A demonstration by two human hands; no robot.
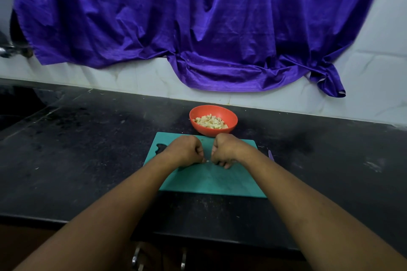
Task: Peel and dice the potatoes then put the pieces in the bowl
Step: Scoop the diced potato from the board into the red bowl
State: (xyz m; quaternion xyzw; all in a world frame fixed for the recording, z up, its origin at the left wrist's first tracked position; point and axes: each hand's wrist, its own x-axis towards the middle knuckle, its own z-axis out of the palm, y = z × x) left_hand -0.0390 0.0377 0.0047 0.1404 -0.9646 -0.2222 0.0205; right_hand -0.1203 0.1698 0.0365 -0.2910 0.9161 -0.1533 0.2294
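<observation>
Almost done: the potato pieces (210, 121) sit in the bowl (230, 116), just behind the board (209, 182). The left hand (187, 150) and right hand (222, 149) curl by one tiny bit (208, 161) on it; I cannot tell if they hold it.

No writing, label, brand, number or sign can be read anywhere in view. The orange bowl (211, 131), the teal cutting board (211, 181) and the purple cloth (198, 17) hung on the wall show plain colour only, with no print or marking.
</observation>
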